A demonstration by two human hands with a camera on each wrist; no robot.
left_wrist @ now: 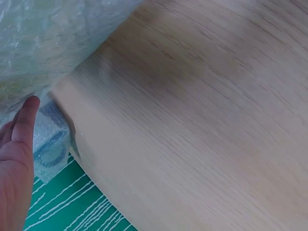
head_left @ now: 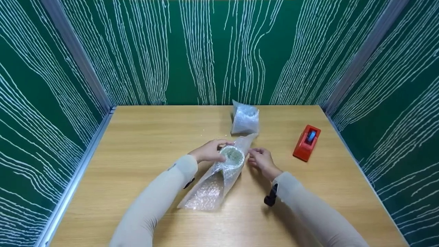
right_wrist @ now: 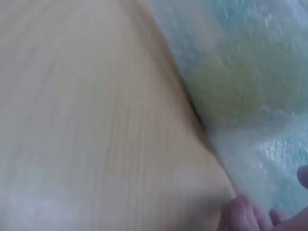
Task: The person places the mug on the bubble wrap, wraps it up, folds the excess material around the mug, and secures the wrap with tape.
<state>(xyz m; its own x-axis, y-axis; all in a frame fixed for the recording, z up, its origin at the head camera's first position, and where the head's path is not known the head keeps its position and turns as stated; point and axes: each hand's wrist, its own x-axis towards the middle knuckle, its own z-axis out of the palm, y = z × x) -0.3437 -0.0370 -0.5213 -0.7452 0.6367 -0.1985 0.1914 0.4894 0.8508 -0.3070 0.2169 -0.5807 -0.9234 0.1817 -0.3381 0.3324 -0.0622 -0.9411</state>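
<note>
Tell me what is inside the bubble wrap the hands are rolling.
A round, pale-rimmed object, seemingly a cup or jar, sits open-end up in the bubble wrap. The left hand grips it through the wrap; the right hand pinches the wrap's edge. Its body and base are covered.

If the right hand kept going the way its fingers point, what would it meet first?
Probably the bubble wrap around the round object: the right hand points leftward at it, fingertips already at its edge. Actual contact is unclear.
</note>
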